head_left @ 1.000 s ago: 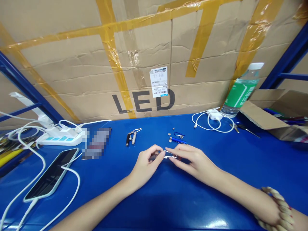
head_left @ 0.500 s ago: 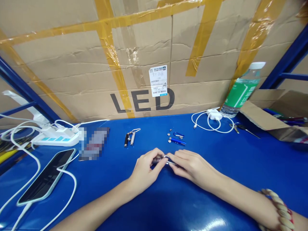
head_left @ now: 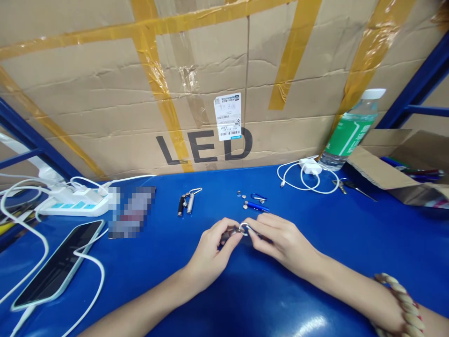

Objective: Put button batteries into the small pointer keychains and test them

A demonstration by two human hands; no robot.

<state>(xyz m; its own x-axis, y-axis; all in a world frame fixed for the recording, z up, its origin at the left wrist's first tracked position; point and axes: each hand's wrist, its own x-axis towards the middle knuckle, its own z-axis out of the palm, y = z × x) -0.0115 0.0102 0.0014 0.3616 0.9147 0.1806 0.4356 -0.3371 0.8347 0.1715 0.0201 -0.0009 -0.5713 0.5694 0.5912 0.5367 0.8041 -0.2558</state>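
Note:
My left hand point(head_left: 209, 248) is closed around a small dark, tube-shaped mini flashlight point(head_left: 228, 233), its thumb and forefinger pinching the end. The fingers of my right hand point(head_left: 289, 238) pinch a silver carabiner clip point(head_left: 244, 225), whose curved end shows between the two hands at the flashlight's end. Whether clip and flashlight are joined is hidden by the fingers. Beyond my right hand lie a blue mini flashlight point(head_left: 257, 206), a blue carabiner clip point(head_left: 258, 196) and several button cells point(head_left: 244, 196). Further left, a black tube point(head_left: 180, 206) and a silver tube point(head_left: 190, 203) lie beside another clip.
On the left are a phone point(head_left: 58, 264), a power strip point(head_left: 75, 206) with white cables, and a pixelated item point(head_left: 133, 213). A large cardboard box point(head_left: 206, 84) stands behind. At right are a bottle point(head_left: 351, 133), charger point(head_left: 310, 165), keys point(head_left: 340, 186) and an open carton point(head_left: 375, 175).
The silver clip has turned more upright between my hands, and my right fingers have shifted their pinch on it. The whole view has swung slightly.

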